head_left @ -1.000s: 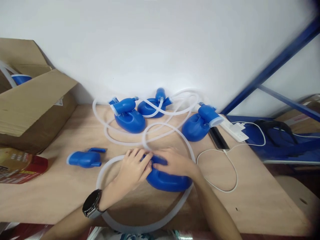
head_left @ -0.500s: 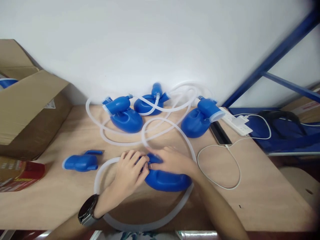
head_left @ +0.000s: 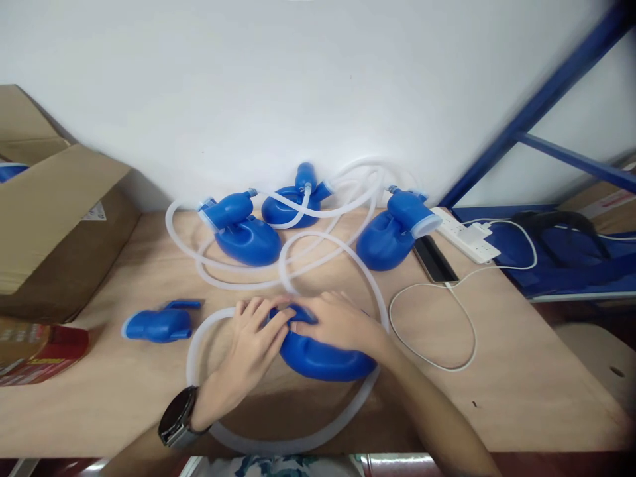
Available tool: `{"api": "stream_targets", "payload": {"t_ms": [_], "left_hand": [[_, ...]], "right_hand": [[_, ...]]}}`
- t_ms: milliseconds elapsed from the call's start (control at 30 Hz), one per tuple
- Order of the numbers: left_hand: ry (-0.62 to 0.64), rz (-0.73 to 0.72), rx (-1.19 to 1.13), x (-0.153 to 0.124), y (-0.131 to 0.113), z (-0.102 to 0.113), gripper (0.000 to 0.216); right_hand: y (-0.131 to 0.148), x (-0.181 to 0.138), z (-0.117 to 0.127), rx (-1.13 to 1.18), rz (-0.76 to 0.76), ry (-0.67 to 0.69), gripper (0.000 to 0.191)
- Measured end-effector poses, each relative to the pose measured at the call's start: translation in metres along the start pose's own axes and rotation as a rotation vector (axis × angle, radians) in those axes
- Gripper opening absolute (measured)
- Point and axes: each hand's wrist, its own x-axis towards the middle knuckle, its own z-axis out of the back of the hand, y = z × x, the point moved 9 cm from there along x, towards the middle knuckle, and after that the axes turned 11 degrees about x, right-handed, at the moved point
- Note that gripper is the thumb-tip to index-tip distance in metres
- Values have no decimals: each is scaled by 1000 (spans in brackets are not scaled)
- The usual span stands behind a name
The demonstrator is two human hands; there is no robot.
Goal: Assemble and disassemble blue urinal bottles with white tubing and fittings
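Note:
A blue plastic bottle body [head_left: 322, 358] lies on the wooden table in front of me, ringed by a loop of clear tube [head_left: 298, 440]. My right hand [head_left: 338, 321] rests on top of it, fingers curled over its upper end. My left hand [head_left: 253, 341], with a watch on the wrist, meets it at the bottle's left end, fingers pressed against the same spot. What the fingertips pinch there is hidden. A loose blue spout piece [head_left: 156, 324] lies to the left of my hands.
Three more blue bottles [head_left: 246, 235] [head_left: 288, 209] [head_left: 390, 238] with tangled clear tubes sit by the wall. An open cardboard box [head_left: 54, 225] stands at the left, a red packet [head_left: 34, 344] in front of it. A power strip [head_left: 467, 242], phone [head_left: 434, 258] and white cable [head_left: 432, 331] lie at right.
Both hands stay on the bottle's left end; the bottle and hands have shifted slightly left. My head has turned a little, so the scene sits further left and lower.

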Motion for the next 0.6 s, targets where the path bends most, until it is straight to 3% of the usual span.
{"api": "stream_targets", "payload": {"t_ms": [133, 267, 367, 433, 500, 600], "left_hand": [[-13, -16, -36, 2, 0, 1, 21], [13, -28, -22, -3, -2, 8, 38], [-71, -62, 42, -15, 6, 25, 41], [-140, 5, 68, -27, 33, 39, 35], [-119, 153, 98, -42, 79, 44, 32], [169, 379, 173, -76, 161, 28, 44]], "right_hand": [[0, -3, 1, 12, 24, -45, 51], [0, -2, -1, 130, 102, -46, 46], [-13, -3, 6, 270, 120, -138, 44], [-30, -9, 17, 390, 111, -231, 50], [-43, -22, 31, 546, 168, -302, 58], [-44, -57, 55, 658, 366, -337, 66]]}}
